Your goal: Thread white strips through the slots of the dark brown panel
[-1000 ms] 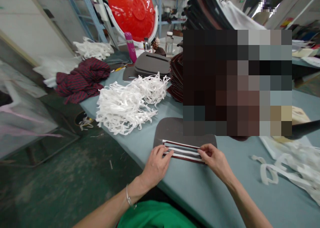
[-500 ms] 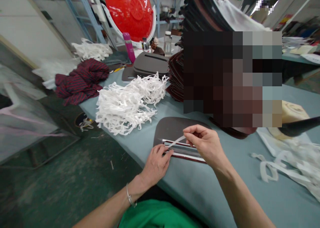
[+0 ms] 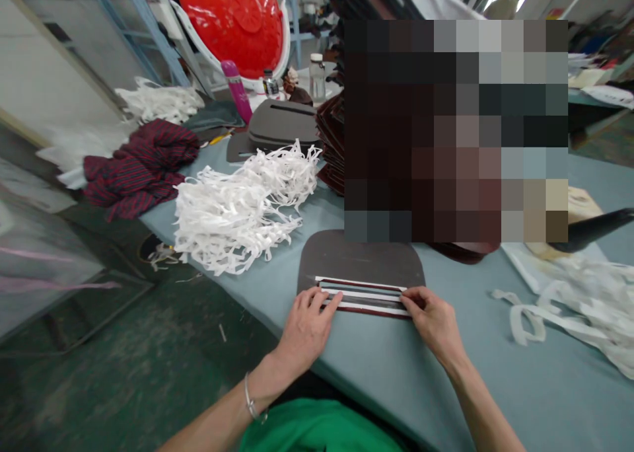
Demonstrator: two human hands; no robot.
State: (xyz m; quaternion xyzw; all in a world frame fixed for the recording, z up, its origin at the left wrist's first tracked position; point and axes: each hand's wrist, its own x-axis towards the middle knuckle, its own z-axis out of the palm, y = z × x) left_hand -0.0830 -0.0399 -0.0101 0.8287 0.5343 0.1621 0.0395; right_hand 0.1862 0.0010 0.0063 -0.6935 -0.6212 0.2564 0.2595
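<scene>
The left hand [image 3: 306, 325] rests palm down at the left end of the slot in the dark panel [image 3: 360, 262], fingers lightly spread, their tips pressing the white strips [image 3: 364, 296] there; it grips nothing. The right hand [image 3: 434, 323] lies at the slot's right end, fingers curled down onto the strip ends. Whether it pinches a strip or only presses cannot be told.

The panel lies flat on the grey table [image 3: 396, 373], near its near edge, rounded corners on the far side. The slot runs left to right along the panel's near edge, with dark red trim.

Bare table opens to the near right of the right hand. To the far left, close to the panel, a heap of white strips [image 3: 238, 204] reaches to the table's left edge. Loose white strips [image 3: 569, 306] lie at the right, well apart from the hands. A stack of dark panels [image 3: 282, 125] sits far behind the heap, a red dish [image 3: 232, 19] beyond.

No writing can be read.
</scene>
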